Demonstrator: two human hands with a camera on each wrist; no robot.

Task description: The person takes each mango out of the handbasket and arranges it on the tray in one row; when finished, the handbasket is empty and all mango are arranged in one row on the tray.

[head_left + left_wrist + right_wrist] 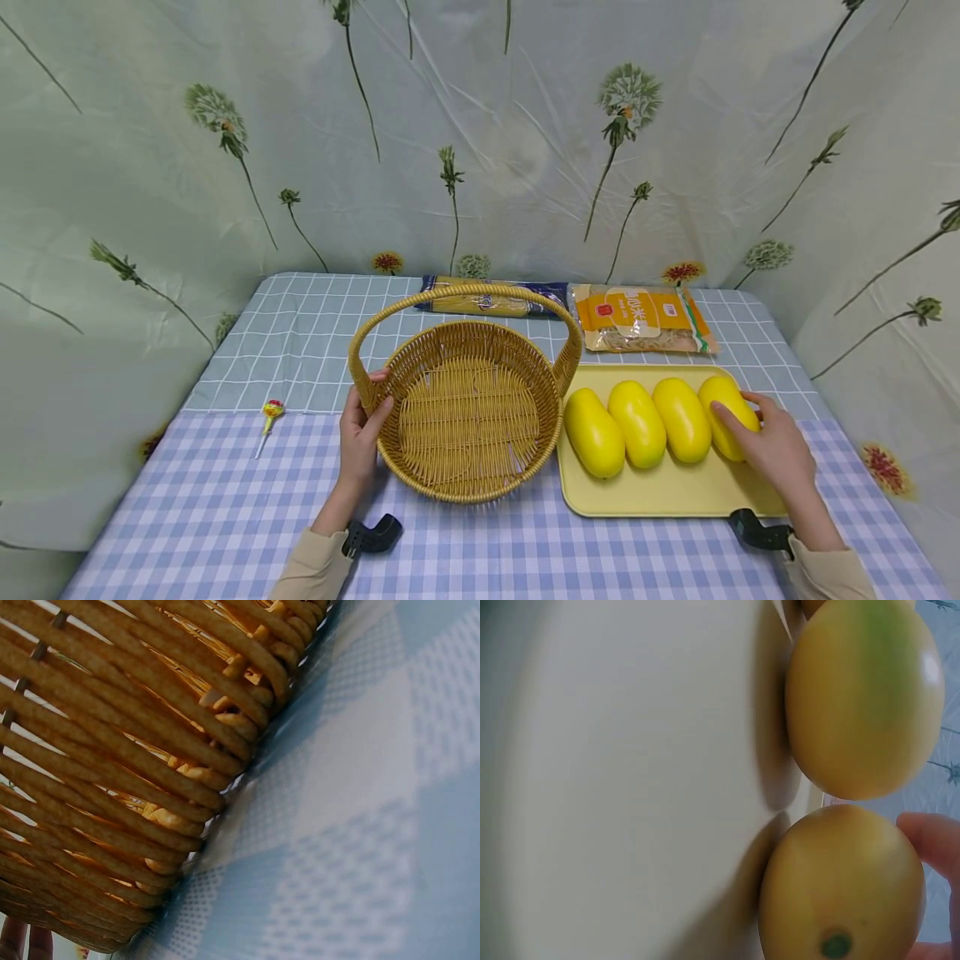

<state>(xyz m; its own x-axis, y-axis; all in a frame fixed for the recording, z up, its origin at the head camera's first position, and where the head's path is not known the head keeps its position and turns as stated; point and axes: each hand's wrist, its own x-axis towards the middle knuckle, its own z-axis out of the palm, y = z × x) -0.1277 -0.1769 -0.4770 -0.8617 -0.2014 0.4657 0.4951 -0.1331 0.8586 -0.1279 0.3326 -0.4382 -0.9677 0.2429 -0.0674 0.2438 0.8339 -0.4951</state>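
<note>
A round wicker basket [468,425] with a tall arched handle [465,290] stands at the middle of the table. My left hand [358,437] grips its left side at the foot of the handle, thumb inside the rim. Up close in the left wrist view is the woven wall [112,765], fingertips [39,943] showing at the lower left. On the yellow tray [675,502] several yellow mangoes lie in a row. The rightmost mango [726,408] is held by my right hand [782,450], thumb over its near side. In the right wrist view that mango [840,889] sits close to its neighbour [866,697].
Behind the basket lies a blue pack of spaghetti [487,307]. An orange food bag [645,317] is beside it, behind the tray. A lollipop [271,417] lies on the left of the checked cloth [225,500]. A patterned curtain [510,167] encloses the table's back.
</note>
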